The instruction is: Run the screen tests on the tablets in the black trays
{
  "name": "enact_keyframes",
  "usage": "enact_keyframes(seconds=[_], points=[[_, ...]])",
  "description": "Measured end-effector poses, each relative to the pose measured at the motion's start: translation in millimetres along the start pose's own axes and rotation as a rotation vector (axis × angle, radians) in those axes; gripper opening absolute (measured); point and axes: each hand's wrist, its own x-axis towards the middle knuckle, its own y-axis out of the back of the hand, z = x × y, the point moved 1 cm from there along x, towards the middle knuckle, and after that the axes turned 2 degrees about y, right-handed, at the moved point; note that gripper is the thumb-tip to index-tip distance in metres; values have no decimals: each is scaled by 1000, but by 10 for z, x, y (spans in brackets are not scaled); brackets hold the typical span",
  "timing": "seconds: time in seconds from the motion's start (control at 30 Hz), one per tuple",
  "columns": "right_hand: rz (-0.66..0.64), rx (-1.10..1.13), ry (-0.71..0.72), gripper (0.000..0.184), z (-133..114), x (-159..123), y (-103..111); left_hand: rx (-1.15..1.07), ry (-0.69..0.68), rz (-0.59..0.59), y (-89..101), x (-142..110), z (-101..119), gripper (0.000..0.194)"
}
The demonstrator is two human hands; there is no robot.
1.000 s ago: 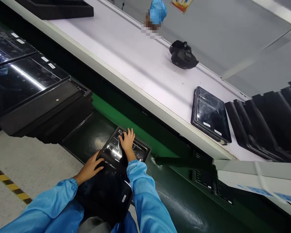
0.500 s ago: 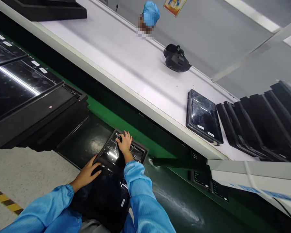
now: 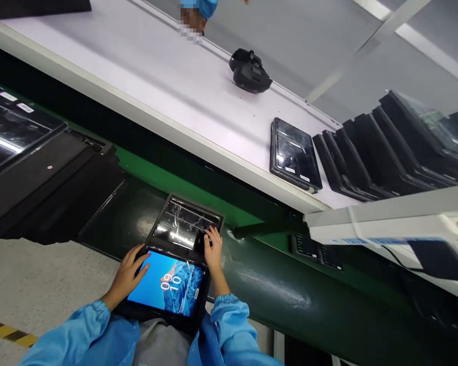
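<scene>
A tablet (image 3: 145, 295) rests on my lap, its lit blue screen reading 09 10. My left hand (image 3: 127, 277) holds it by the upper left edge, fingers over the rim and thumb above the screen. Just beyond it lies a black foam tray (image 3: 168, 199) with a second, dark-screened tablet (image 3: 175, 229) that looks film-covered. My right hand (image 3: 212, 245) is at the right side of that tray, fingers apart and slightly bent, with the fingertips at the dark tablet's right end. Whether they press on anything is too small to tell.
A white workbench (image 3: 156, 91) runs across, bearing a black headset-like object (image 3: 250, 71), stacked tablets (image 3: 295, 152) and a leaning row of black trays (image 3: 370, 152). Large stacked trays (image 3: 46, 178) stand at left. A co-worker's blue cap (image 3: 204, 7) shows behind the bench.
The screen of the tablet on my lap has gone from dark to lit. My right hand has moved right, from above the dark tablet to its right end. The view has shifted.
</scene>
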Motion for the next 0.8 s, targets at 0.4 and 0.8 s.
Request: enact_keyframes(seconds=[0.4,0.8], points=[[204,-12,-142,48,419,-770,79,134,-539,-413,-19,-429,548,50],[-32,-422,-62,45,-85,-420,-116,206,-229,-386,945,-592,-635,43]])
